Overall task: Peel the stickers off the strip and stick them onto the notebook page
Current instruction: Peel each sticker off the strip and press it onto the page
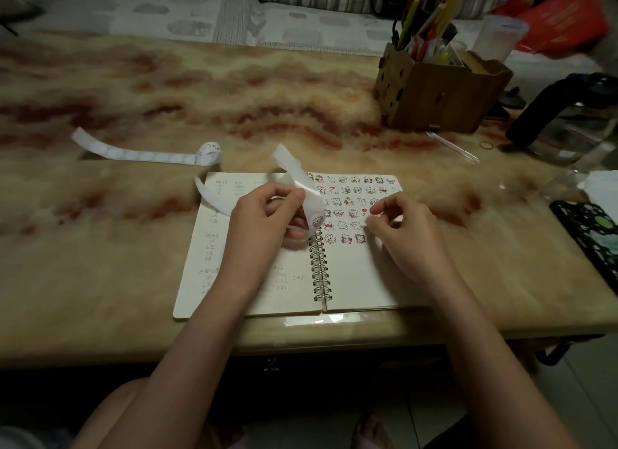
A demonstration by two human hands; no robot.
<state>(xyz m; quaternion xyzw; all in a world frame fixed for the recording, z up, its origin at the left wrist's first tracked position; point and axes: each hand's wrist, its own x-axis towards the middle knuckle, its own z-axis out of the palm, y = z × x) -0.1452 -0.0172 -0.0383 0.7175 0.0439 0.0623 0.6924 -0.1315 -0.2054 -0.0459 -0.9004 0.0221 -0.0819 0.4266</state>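
- The notebook (361, 281) lies open flat on the table (133, 281), near its front edge. The spiral binding (319, 264) runs away from me, leaning slightly left at the far end.
- Done so far: the stickers (354, 191) fill the top half of the right page in roughly six rows. The lowest row has only a few, at its left end.
- Left to do: the lower half of the right page is bare. My read is that the task is past the midpoint by page area, but not finished.
- My left hand (267, 214) is over the left page, fingers curled round the strip (291, 168), clamped on it.
- Strip layout: it's bent into a loop through that hand.
    - One tail sticks up and away from me.
    - The other tail trails off left, past the page edge.
    - The bend points down toward the binding, so the strip has no single long axis.
- One unpeeled sticker (317, 220) shows on the bend, facing me. I can't see how many more are on the strip.
- My right hand (401, 228) is low over the right page by the lower sticker rows, with thumb and forefinger tips drawn together. I cannot tell whether they pinch a sticker or nothing.
- A second strip (140, 154) lies on the table, well left of the notebook.
    - Its long axis runs left-right, with the curled end toward the notebook.
    - It shows pale round patches, so it's probably spent backing, but I'm not certain.
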